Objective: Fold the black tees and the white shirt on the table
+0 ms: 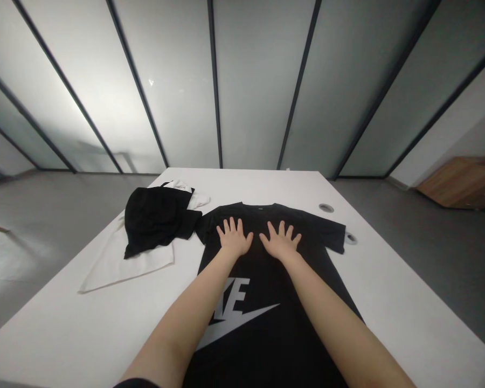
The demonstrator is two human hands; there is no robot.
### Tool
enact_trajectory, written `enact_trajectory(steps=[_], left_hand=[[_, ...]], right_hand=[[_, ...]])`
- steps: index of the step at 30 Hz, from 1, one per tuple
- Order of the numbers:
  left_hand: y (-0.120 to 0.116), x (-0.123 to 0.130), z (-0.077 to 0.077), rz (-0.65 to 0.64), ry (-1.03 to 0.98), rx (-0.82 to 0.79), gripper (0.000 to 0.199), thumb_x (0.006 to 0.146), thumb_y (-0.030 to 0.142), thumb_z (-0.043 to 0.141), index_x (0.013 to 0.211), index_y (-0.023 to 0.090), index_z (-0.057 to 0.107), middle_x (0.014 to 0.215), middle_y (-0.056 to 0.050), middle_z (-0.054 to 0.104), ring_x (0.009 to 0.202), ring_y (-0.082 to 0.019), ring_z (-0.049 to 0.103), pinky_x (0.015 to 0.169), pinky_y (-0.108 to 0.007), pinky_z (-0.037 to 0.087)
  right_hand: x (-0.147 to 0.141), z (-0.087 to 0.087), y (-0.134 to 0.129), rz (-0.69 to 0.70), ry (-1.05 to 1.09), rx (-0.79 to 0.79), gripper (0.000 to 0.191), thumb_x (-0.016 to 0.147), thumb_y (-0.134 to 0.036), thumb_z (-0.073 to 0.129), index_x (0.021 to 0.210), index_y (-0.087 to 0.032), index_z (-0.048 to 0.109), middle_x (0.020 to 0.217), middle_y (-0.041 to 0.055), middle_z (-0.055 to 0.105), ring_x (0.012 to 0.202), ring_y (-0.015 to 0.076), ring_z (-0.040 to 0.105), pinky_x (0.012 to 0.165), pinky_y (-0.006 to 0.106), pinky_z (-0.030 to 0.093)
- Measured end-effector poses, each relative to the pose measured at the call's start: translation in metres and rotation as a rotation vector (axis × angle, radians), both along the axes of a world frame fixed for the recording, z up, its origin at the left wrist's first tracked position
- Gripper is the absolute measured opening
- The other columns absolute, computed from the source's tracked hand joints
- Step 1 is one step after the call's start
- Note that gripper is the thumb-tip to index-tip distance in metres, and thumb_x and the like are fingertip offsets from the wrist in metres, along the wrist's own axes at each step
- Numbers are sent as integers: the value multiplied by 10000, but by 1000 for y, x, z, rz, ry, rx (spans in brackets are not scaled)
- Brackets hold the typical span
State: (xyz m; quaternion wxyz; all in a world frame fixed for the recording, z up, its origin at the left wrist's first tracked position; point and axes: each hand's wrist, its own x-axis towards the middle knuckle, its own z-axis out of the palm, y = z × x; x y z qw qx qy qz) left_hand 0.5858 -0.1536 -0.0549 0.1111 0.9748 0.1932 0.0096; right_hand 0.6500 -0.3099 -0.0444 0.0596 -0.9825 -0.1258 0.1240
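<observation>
A black T-shirt (267, 291) lies spread flat, its collar toward the far end and a large pale logo with lettering on its front. My left hand (235, 237) rests palm down on its upper chest, fingers spread. Beside it, my right hand (281, 240) lies flat on the cloth in the same way, fingers fanned out. Neither hand grips anything. The right sleeve reaches out smooth, while the left sleeve looks slightly bunched near a pile of black cloth (156, 218). My forearms cover part of the logo.
The white table (388, 302) bears everything. Under the black pile at left are white cloths (145, 264). Two grey-rimmed round cable holes (326, 207) sit near the right edge. Frosted glass panels (250, 81) stand behind, and a wooden piece of furniture (461, 183) is at far right.
</observation>
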Motion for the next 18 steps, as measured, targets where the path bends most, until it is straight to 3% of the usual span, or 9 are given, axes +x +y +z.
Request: enact_trajectory(steps=[6,9,12,15,18], left_hand=[[46,17,11,21,-6,-26,777,1021,618,361,1668,188,351,1755,-171,245,1622,-409,182,1286,-600,164],[71,7,11,71,-56,0,725,1024,561,396,1635,171,414,1734,-175,306,1609,-393,239,1279,-546,225],[89,-9,11,149,-122,25,586,1026,426,428,1548,182,532,1668,-166,443,1541,-368,387,1219,-516,346],[90,-22,16,220,-160,54,505,1005,331,459,1452,160,619,1593,-180,535,1466,-345,486,1181,-471,398],[68,-29,27,204,-210,121,476,989,374,513,1389,167,668,1624,-175,494,1517,-371,406,1231,-499,331]], right_hand=[[36,5,-14,29,-83,35,738,1048,-692,256,1694,-335,295,1785,98,174,1621,426,137,1270,627,114],[52,3,-47,-50,-138,33,718,1063,-637,270,1687,-286,331,1767,116,233,1609,401,206,1273,572,161],[64,0,-86,-161,-198,17,711,1066,-599,277,1673,-241,369,1744,153,283,1584,418,262,1254,565,210],[67,1,-105,-184,-254,2,687,1067,-539,297,1638,-182,433,1711,183,343,1564,435,289,1237,576,237],[55,9,-94,-131,-380,-5,618,1067,-464,337,1594,-186,498,1717,151,343,1586,438,215,1246,603,191]])
